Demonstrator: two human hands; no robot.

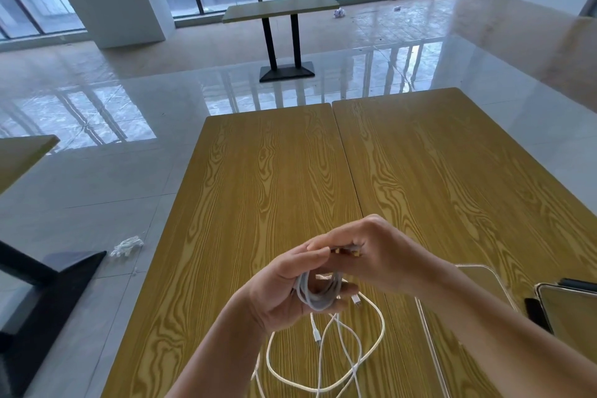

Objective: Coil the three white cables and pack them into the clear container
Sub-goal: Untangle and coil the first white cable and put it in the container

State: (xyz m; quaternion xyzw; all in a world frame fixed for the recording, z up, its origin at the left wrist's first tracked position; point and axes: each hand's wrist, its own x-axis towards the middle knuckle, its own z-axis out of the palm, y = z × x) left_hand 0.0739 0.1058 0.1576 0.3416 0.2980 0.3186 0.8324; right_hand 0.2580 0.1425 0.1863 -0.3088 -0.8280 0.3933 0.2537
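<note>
My left hand [281, 287] grips a coiled white cable [318, 294], its loops wrapped round the fingers above the table. My right hand [378, 255] meets it from the right and pinches the cable's end near the plug [347, 250]. Below the hands, loose white cables [326, 359] lie in tangled loops on the wooden table [274, 171], one connector [356, 300] pointing up. The clear container [478, 281] stands on the table to the right, partly hidden behind my right forearm.
A dark phone or tablet with a case [568, 304] lies at the right edge beside the container. A second table top joins on the right [436, 155]. Another table's black foot [48, 284] stands on the floor at left, near a white scrap [127, 245].
</note>
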